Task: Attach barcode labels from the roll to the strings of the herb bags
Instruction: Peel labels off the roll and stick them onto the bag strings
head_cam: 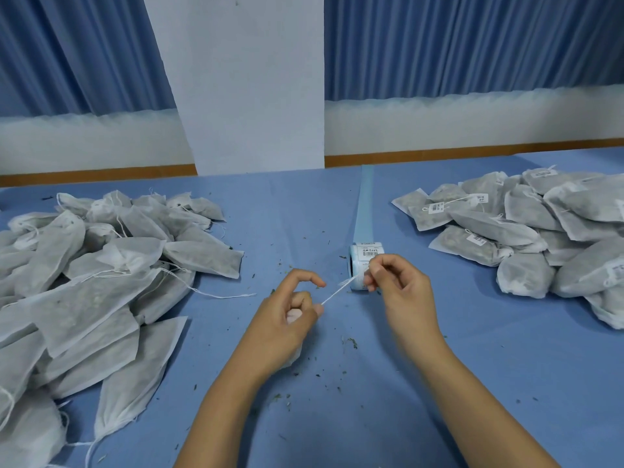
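Plain bags (84,271) lie piled at the left. The left hand (287,319) curls round one bag (292,315) and pinches its string (334,293). The string runs tight to the right hand (398,285), which pinches it by the roll (364,260). Labelled bags (540,231) lie piled at the right.

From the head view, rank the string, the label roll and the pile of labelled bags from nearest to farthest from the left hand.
1. string, pinched by the left hand itself.
2. label roll, just ahead to the right.
3. pile of labelled bags, far off to the right.
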A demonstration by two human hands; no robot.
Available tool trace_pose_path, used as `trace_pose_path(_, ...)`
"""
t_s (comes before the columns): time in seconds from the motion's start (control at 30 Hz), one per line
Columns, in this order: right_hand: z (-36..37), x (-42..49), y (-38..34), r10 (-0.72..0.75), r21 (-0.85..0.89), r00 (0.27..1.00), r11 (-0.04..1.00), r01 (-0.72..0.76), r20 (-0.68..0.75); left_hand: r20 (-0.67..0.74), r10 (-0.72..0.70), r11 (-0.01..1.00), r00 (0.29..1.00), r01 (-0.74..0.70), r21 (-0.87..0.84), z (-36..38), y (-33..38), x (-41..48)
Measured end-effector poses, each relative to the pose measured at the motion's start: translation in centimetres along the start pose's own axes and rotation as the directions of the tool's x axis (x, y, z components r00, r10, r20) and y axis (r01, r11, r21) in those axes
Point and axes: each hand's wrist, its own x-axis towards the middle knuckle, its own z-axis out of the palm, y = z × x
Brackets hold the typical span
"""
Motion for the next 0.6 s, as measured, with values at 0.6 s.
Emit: trace_pose_path(0.6, 3.2, -3.1, 1.0, -0.318, -0.329, 0.762, 0.760, 0.560, 0.564, -0.106, -0.470, 0.561, 0.876, 0.203, -0.803, -0.6, -0.1, 2.0)
